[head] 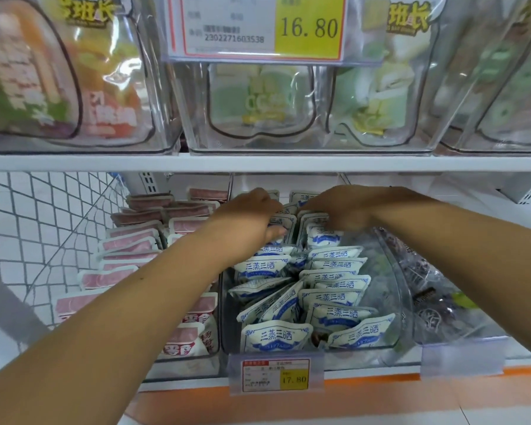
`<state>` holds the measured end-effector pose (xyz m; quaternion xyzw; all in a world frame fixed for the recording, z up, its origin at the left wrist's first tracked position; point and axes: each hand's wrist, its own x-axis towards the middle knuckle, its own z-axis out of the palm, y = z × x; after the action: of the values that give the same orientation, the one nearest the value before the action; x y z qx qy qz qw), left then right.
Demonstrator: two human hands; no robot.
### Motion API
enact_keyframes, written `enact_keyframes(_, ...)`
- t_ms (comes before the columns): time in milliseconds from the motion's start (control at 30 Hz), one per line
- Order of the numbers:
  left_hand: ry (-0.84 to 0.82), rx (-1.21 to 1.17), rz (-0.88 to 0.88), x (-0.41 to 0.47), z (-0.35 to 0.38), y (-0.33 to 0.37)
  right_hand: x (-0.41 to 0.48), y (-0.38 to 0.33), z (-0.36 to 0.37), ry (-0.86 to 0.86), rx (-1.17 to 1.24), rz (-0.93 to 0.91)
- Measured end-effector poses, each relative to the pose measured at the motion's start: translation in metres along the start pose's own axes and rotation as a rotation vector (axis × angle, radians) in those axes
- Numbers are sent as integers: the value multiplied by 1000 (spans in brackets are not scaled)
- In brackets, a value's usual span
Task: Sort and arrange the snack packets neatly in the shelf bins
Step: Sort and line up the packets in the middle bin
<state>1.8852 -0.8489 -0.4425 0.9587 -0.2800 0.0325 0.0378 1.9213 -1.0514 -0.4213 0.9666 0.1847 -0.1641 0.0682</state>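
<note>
- Many white-and-blue snack packets (292,302) fill the clear plastic middle bin (390,289) on the lower shelf (365,383). Some stand upright in rows at the back, and others lean loosely toward the front.
- My left hand (252,216) reaches into the back rows, fingers tucked among the packets and thumb laid against one. I cannot tell whether it grips any.
- My right hand (341,210) is just beside it, blurred, with fingers down on the packets. I cannot tell its hold either.
- In the bin to the left stand pink packets (129,243); in the bin to the right lie dark packets (423,271).
- At the middle bin's front hangs a white-and-yellow price tag (276,375) reading 17.80.
</note>
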Motion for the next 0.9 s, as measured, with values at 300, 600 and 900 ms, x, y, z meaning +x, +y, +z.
enact_keyframes(300, 34, 87, -73, 43, -1, -15, 33, 12, -6, 86, 224, 63)
enact_keyframes(600, -10, -97, -72, 49, -2, -26, 29, 25, 1, 82, 175, -22)
enact_keyframes(900, -37, -61, -25, 40, -11, -28, 28, 33, 4, 133, 173, -54)
